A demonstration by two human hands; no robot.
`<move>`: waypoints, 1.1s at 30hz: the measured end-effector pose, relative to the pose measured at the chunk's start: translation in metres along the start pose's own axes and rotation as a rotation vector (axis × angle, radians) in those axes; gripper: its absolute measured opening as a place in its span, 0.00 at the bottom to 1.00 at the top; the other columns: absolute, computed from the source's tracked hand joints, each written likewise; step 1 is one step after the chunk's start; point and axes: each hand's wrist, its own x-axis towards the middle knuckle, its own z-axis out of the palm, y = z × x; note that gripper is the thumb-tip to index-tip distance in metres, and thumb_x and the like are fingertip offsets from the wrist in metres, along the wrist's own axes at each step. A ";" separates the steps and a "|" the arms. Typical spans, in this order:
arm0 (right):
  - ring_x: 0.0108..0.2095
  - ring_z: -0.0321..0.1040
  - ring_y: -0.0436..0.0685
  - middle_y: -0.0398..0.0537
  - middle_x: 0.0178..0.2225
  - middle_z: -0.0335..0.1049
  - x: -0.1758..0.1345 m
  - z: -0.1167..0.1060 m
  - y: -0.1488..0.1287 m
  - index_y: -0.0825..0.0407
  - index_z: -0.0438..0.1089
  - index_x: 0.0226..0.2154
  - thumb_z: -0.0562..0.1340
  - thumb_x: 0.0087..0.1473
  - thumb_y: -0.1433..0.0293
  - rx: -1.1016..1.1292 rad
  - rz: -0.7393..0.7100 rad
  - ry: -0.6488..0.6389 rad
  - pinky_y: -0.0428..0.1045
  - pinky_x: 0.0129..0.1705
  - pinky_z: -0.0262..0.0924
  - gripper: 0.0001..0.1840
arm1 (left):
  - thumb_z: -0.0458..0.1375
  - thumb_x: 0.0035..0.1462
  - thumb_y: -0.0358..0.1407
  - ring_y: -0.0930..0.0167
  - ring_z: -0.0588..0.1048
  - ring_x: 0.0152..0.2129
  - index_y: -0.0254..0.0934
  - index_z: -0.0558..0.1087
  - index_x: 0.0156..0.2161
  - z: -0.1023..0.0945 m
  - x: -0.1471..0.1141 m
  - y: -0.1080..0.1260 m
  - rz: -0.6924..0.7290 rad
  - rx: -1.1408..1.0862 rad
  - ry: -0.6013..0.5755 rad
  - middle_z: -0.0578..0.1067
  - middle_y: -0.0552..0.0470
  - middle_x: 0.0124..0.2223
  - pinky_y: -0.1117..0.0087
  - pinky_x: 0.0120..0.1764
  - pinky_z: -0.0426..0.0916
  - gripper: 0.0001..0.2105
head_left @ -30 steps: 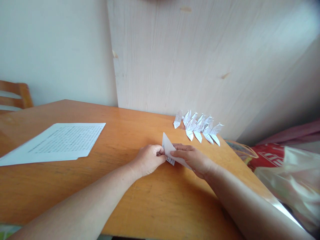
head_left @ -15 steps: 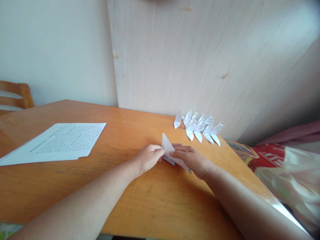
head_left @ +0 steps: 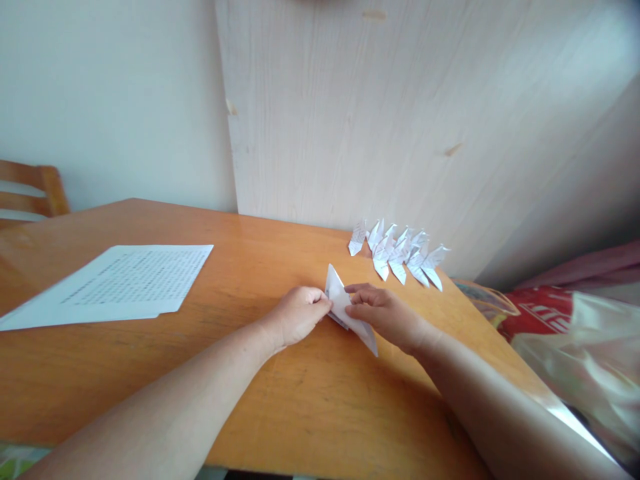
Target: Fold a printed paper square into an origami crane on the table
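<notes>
A small piece of folded white paper point(head_left: 354, 319), with print showing on part of it, is held between my hands just above the table. My left hand point(head_left: 303, 315) pinches its left side between thumb and fingers. On the right side, my right hand point(head_left: 384, 313) grips the paper with the thumb on the near face and the fingers behind, partly hidden. One pointed corner rises between the hands, and another points down toward me. Beyond my right hand stand several folded paper figures point(head_left: 399, 253) with pointed tips, grouped in rows.
A stack of printed sheets point(head_left: 135, 283) lies on the left of the wooden table point(head_left: 280, 413). A pale panel point(head_left: 345, 120) stands along the table's back edge. Bags point(head_left: 560, 333) crowd beside the right edge, and a wooden chair point(head_left: 35, 187) stands at far left.
The paper has turned slightly in my hands, its lower corner shifting left and down and more of its blank face showing. The right fingers have opened out a little against it.
</notes>
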 end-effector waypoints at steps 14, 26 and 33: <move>0.41 0.69 0.59 0.50 0.43 0.74 0.002 0.007 0.006 0.51 0.71 0.21 0.61 0.49 0.72 -0.305 -0.158 0.032 0.52 0.43 0.60 0.08 | 0.57 0.54 0.35 0.68 0.72 0.30 0.41 0.71 0.36 -0.005 0.004 -0.011 0.076 0.284 0.193 0.75 0.53 0.32 0.70 0.32 0.62 0.04; 0.31 0.67 0.54 0.45 0.30 0.73 0.004 -0.009 0.005 0.51 0.72 0.33 0.59 0.56 0.60 -0.001 0.052 0.112 0.48 0.32 0.60 0.12 | 0.57 0.55 0.32 0.63 0.70 0.46 0.47 0.74 0.43 -0.003 -0.002 -0.005 0.323 0.665 0.099 0.74 0.54 0.47 0.62 0.44 0.62 0.11; 0.32 0.69 0.55 0.45 0.30 0.75 0.012 -0.023 0.016 0.52 0.76 0.30 0.59 0.52 0.70 -0.159 0.051 0.053 0.48 0.34 0.62 0.09 | 0.53 0.63 0.39 0.63 0.70 0.44 0.48 0.75 0.42 -0.004 -0.004 -0.001 0.325 0.712 0.081 0.74 0.54 0.47 0.60 0.44 0.60 0.08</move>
